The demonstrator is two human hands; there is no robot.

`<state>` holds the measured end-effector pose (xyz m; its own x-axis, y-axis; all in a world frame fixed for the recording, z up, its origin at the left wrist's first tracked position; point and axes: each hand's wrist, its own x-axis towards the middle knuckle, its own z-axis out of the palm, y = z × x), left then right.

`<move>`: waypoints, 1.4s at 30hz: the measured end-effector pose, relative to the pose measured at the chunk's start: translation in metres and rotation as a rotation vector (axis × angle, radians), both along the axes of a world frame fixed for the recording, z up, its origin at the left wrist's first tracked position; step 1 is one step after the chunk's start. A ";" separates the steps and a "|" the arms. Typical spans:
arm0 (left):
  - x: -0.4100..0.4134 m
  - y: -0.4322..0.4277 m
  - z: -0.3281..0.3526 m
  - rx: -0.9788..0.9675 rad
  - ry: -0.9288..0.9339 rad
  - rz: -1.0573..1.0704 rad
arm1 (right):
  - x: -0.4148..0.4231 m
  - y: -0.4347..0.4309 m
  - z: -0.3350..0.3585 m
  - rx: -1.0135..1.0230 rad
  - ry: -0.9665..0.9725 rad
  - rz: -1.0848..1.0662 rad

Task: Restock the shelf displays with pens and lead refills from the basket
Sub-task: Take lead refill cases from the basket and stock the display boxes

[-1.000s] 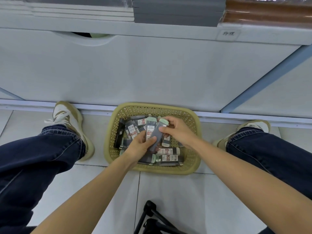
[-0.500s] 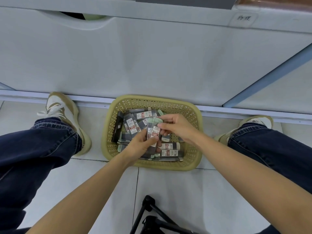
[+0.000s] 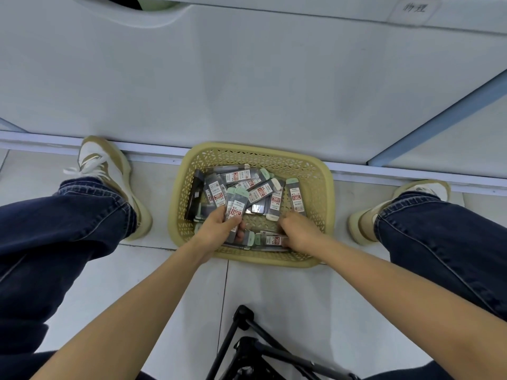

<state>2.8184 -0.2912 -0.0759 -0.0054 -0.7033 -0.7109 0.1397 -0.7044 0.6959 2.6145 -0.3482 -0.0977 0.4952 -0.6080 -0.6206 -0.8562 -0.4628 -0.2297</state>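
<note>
left hand (image 3: 219,229): fingers curled round held refill stack (image 3: 236,205), green caps above fingertips. right hand (image 3: 297,229) low in yellow basket (image 3: 323,187), fingers hidden, grip unclear. loose refill case (image 3: 270,239) just beside them. likely best: pinch its long edges, add flush to stack.

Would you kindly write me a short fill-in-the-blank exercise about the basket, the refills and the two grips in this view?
1. The basket stands on the tiled ____.
2. The left grip holds refills with ____ caps.
3. The right grip reaches down into the ____.

Missing words: floor; green; basket.
</note>
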 end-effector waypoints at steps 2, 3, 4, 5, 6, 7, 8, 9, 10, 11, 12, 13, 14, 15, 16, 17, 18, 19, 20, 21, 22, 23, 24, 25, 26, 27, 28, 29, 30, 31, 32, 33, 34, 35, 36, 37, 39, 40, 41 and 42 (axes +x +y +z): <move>-0.001 -0.001 0.001 -0.011 -0.023 0.006 | -0.005 -0.005 0.000 0.074 -0.025 -0.021; -0.001 -0.002 0.002 -0.022 -0.039 0.017 | -0.007 -0.010 0.001 0.121 -0.072 -0.067; -0.001 -0.004 0.003 -0.032 -0.061 0.034 | -0.009 -0.017 0.005 0.169 -0.141 -0.116; -0.001 -0.006 0.005 -0.042 -0.085 0.054 | -0.011 -0.025 0.011 0.213 -0.216 -0.152; -0.001 -0.008 0.007 -0.052 -0.109 0.075 | -0.012 -0.033 0.018 0.246 -0.286 -0.181; -0.001 -0.010 0.010 -0.064 -0.125 0.101 | -0.013 -0.041 0.028 0.265 -0.349 -0.205; -0.002 -0.012 0.013 -0.081 -0.132 0.137 | -0.014 -0.049 0.038 0.273 -0.401 -0.222; -0.004 -0.014 0.018 -0.104 -0.131 0.181 | -0.014 -0.055 0.049 0.277 -0.441 -0.229; -0.005 -0.018 0.024 -0.131 -0.125 0.221 | -0.013 -0.061 0.060 0.288 -0.472 -0.224; -0.005 -0.021 0.031 -0.155 -0.117 0.245 | -0.012 -0.065 0.072 0.307 -0.494 -0.210; -0.004 -0.025 0.038 -0.175 -0.109 0.242 | -0.010 -0.068 0.082 0.319 -0.501 -0.187; -0.003 -0.028 0.046 -0.194 -0.096 0.214 | -0.008 -0.071 0.092 0.314 -0.505 -0.169; -0.002 -0.030 0.054 -0.217 -0.068 0.173 | -0.008 -0.073 0.102 0.297 -0.518 -0.167; 0.001 -0.031 0.062 -0.240 -0.021 0.129 | -0.007 -0.074 0.110 0.288 -0.548 -0.188; 0.003 -0.031 0.069 -0.269 0.026 0.089 | -0.008 -0.075 0.118 0.293 -0.601 -0.240; 0.004 -0.030 0.076 -0.303 0.061 0.056 | -0.009 -0.075 0.126 0.304 -0.668 -0.305; 0.004 -0.030 0.082 -0.343 0.068 0.031 | -0.009 -0.075 0.133 0.304 -0.738 -0.363; 0.003 -0.031 0.088 -0.370 0.054 0.009 | -0.009 -0.074 0.139 0.285 -0.802 -0.408; 0.001 -0.032 0.093 -0.383 0.029 -0.014 | -0.007 -0.072 0.144 0.260 -0.858 -0.439; -0.002 -0.032 0.098 -0.378 0.008 -0.034 | -0.004 -0.069 0.150 0.240 -0.913 -0.463; -0.005 -0.033 0.104 -0.368 -0.010 -0.050 | -0.001 -0.066 0.155 0.230 -0.965 -0.482; -0.009 -0.033 0.109 -0.358 -0.018 -0.053 | 0.003 -0.063 0.161 0.226 -1.008 -0.489; -0.011 -0.032 0.115 -0.357 -0.009 -0.037 | 0.005 -0.062 0.166 0.220 -1.034 -0.485; -0.013 -0.031 0.121 -0.367 0.018 -0.002 | 0.007 -0.060 0.171 0.209 -1.042 -0.472; -0.013 -0.030 0.126 -0.384 0.050 0.042 | 0.008 -0.058 0.176 0.197 -1.038 -0.452; -0.012 -0.030 0.131 -0.395 0.082 0.094 | 0.007 -0.057 0.181 0.189 -1.030 -0.436; -0.010 -0.030 0.136 -0.392 0.110 0.152 | 0.005 -0.056 0.185 0.185 -1.023 -0.435; -0.008 -0.030 0.141 -0.379 0.138 0.216 | 0.002 -0.055 0.188 0.178 -1.019 -0.448; -0.005 -0.030 0.146 -0.368 0.165 0.272 | -0.001 -0.055 0.192 0.170 -1.011 -0.465; -0.002 -0.030 0.151 -0.368 0.180 0.309 | -0.005 -0.054 0.195 0.168 -0.996 -0.471; 0.000 -0.030 0.156 -0.384 0.166 0.319 | -0.008 -0.053 0.199 0.176 -0.971 -0.462; 0.001 -0.029 0.160 -0.404 0.134 0.303 | -0.010 -0.052 0.203 0.188 -0.936 -0.438; 0.001 -0.028 0.164 -0.430 0.087 0.262 | -0.011 -0.050 0.207 0.196 -0.894 -0.407; 0.000 -0.026 0.168 -0.462 0.031 0.203 | -0.010 -0.047 0.211 0.202 -0.860 -0.375; -0.002 -0.024 0.171 -0.504 -0.027 0.137 | -0.008 -0.045 0.214 0.209 -0.843 -0.351; -0.004 -0.023 0.173 -0.545 -0.080 0.083 | -0.005 -0.043 0.216 0.207 -0.844 -0.337; -0.009 -0.022 0.177 -0.586 -0.128 0.073 | -0.001 -0.039 0.221 0.172 -0.860 -0.342; -0.011 -0.022 0.180 -0.589 -0.124 0.098 | -0.002 -0.037 0.223 0.154 -0.871 -0.355; -0.011 -0.023 0.184 -0.586 -0.109 0.122 | -0.004 -0.037 0.226 0.144 -0.882 -0.368; -0.011 -0.023 0.187 -0.580 -0.091 0.145 | -0.008 -0.037 0.229 0.144 -0.889 -0.376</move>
<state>2.8077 -0.3144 0.1114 0.1623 -0.9654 -0.2044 0.1276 -0.1848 0.9744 2.6067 -0.3847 0.1310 0.6081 -0.7695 -0.1951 -0.4293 -0.1121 -0.8962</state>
